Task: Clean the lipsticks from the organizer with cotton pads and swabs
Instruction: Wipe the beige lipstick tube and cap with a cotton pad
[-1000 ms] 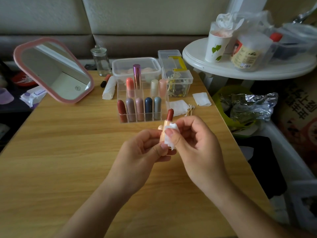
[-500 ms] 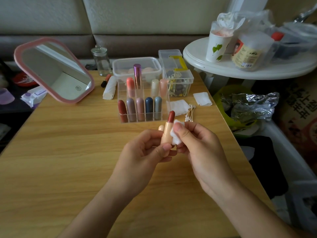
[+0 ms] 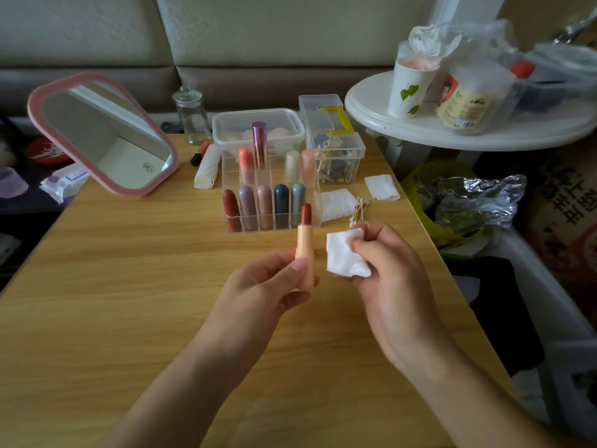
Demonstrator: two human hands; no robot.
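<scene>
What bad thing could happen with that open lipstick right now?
The lipstick has no cap, and its red tip sticks up bare above the left hand. If it slips, it could smear the table. The right hand pinches the cotton pad only by its edge, so it might drop.

head-worn view, angled down, close over table [image 3: 129,286]

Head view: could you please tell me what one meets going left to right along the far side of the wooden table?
Pink mirror → glass jar → lipstick organizer → folded cotton pad.
</scene>
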